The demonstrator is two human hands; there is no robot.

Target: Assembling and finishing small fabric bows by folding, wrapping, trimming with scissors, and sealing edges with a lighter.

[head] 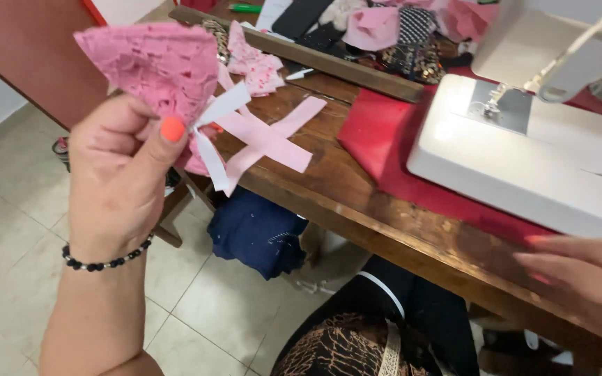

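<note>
left hand (116, 174): raised left of the table (357, 202), thumb and fingers pinched on pink lace (155, 63) with white strip (210, 139) dangling | right hand (587, 278): near right table edge, fingers together, flat, empty | machine (524, 160) far right | judgement: keep the pinch close to the gather so the lace stays bunched

White sewing machine (524, 160) (on red cloth (377, 150))

Our right hand (583, 278) half off the frame's edge, sewing machine (538, 139) cropped too, far fabric scraps (398, 31) blurred.
</note>
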